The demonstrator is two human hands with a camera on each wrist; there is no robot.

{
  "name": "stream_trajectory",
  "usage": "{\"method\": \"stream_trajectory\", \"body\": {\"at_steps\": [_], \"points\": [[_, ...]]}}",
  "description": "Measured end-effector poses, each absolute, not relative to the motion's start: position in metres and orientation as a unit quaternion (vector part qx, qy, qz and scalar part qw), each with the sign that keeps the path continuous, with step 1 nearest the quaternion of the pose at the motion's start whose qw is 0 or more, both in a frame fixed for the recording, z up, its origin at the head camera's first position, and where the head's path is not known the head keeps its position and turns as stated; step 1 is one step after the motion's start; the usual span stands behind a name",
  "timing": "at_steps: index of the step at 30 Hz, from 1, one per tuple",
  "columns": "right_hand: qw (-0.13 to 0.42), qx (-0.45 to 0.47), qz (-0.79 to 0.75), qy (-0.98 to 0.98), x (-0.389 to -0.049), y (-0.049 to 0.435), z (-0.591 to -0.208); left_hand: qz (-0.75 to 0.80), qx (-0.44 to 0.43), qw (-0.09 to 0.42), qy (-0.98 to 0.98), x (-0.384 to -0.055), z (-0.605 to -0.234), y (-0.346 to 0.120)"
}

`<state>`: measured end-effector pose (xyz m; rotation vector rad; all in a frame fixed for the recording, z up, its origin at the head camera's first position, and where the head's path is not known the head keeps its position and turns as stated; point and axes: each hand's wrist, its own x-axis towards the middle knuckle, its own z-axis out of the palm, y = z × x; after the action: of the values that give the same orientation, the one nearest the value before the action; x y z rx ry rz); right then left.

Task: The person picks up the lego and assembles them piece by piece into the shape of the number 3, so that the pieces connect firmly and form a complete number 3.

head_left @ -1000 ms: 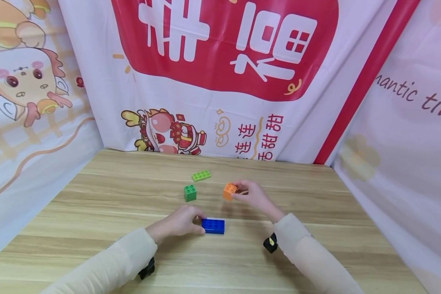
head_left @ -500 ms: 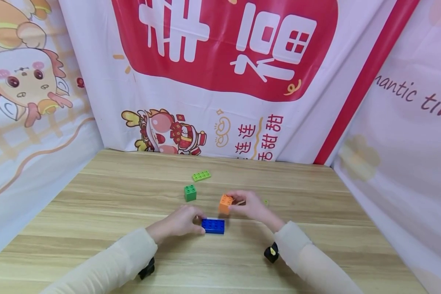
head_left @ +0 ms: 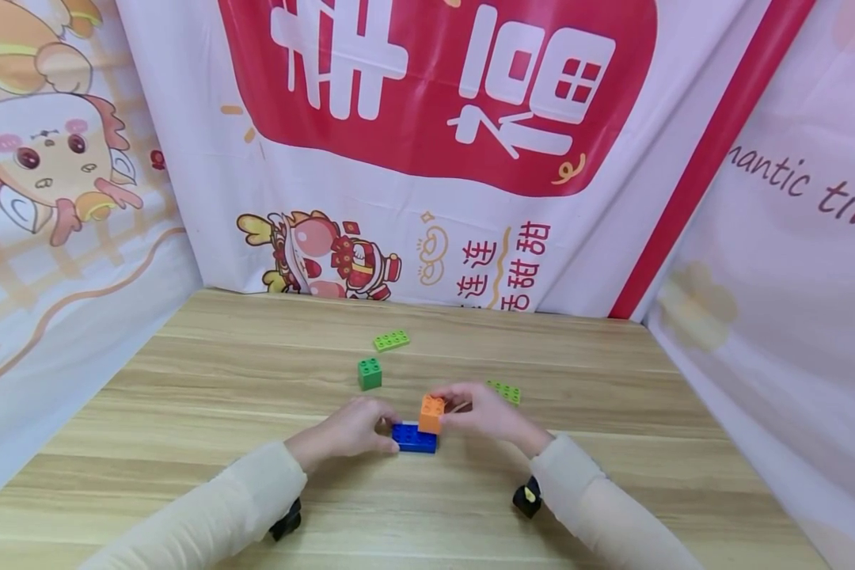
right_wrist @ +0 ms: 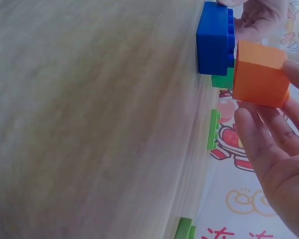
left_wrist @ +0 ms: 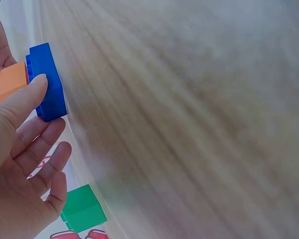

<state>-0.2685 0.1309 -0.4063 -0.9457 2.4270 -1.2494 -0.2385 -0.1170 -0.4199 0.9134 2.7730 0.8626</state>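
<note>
On the wooden table lies a long blue toy brick (head_left: 412, 439), its studs facing up. My left hand (head_left: 352, 427) pinches its left end, with the thumb (left_wrist: 32, 97) on the near side and a fingertip at the end in the left wrist view. A square orange brick (head_left: 431, 415) is between the thumb and fingers of my right hand (head_left: 480, 410). It hangs close over the right part of the blue brick. In the right wrist view the orange brick (right_wrist: 260, 74) sits right at the blue brick's studs (right_wrist: 230, 37), tilted slightly against them.
A square green brick (head_left: 370, 374) stands behind the left hand. Farther back lies a thin lime-green brick (head_left: 391, 340), and another lime-green brick (head_left: 506, 392) lies just behind the right hand. Printed cloth (head_left: 427, 166) hangs along the table's back edge and both sides.
My right hand has brought the orange brick nearer to me and a little left, over the blue brick. The lime-green brick behind that hand has come into view. The left hand has stayed put.
</note>
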Motion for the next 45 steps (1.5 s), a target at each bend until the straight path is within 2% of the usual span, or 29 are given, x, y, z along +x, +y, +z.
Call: {"method": "stream_trajectory", "body": {"at_steps": [15,45], "points": [[0.165,-0.329,-0.434,0.822,-0.263,0.130,-0.406,0.279,0.293,0.052,0.913,-0.241,-0.421,-0.116],[0.167,-0.341,-0.441,0.813,-0.253,0.127,-0.405,0.285,0.291,0.057,0.912,-0.240,-0.422,-0.116]]}}
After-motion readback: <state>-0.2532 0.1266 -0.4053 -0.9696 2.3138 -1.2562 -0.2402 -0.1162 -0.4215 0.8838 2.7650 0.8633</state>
